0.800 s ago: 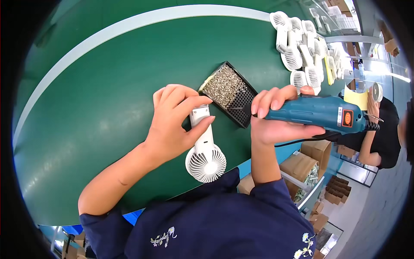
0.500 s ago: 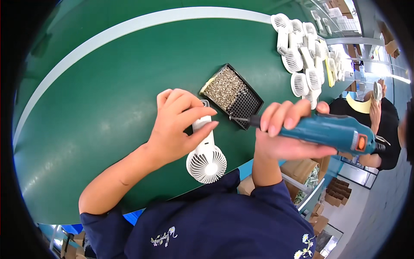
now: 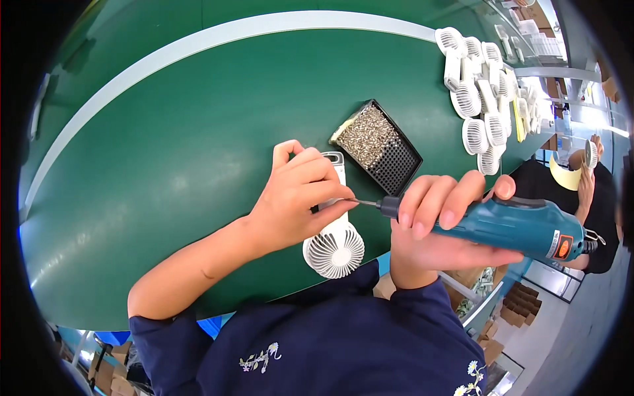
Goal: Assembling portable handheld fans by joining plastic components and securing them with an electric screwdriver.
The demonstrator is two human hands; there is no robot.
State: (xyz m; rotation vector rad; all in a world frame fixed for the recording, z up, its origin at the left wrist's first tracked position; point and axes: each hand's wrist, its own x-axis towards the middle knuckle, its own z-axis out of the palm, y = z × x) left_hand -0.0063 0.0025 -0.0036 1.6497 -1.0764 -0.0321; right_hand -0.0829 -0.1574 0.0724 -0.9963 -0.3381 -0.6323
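Observation:
My right hand [image 3: 442,218] is wrapped around a teal electric screwdriver [image 3: 508,228], held nearly level with its thin bit pointing left. At the bit's end, the thumb and forefinger of my left hand [image 3: 300,195] are pinched together on the tip. Whether a screw sits between those fingers is hidden. Beneath my left hand a white handheld fan [image 3: 338,251] lies on the green table, its round slatted head toward me and its handle pointing away. My fingers cover part of the handle.
Just beyond the screwdriver bit lies a black tray [image 3: 406,173] with a perforated bed, partly heaped with small metal screws [image 3: 370,135]. Several white fans [image 3: 492,125] are piled at the far right. A person in black [image 3: 541,191] works beyond the table's right side, holding another fan.
The screwdriver's bit and my left fingertips have come together; the thumb and forefinger, apart before, are now closed at the tip. The whole view has shifted slightly.

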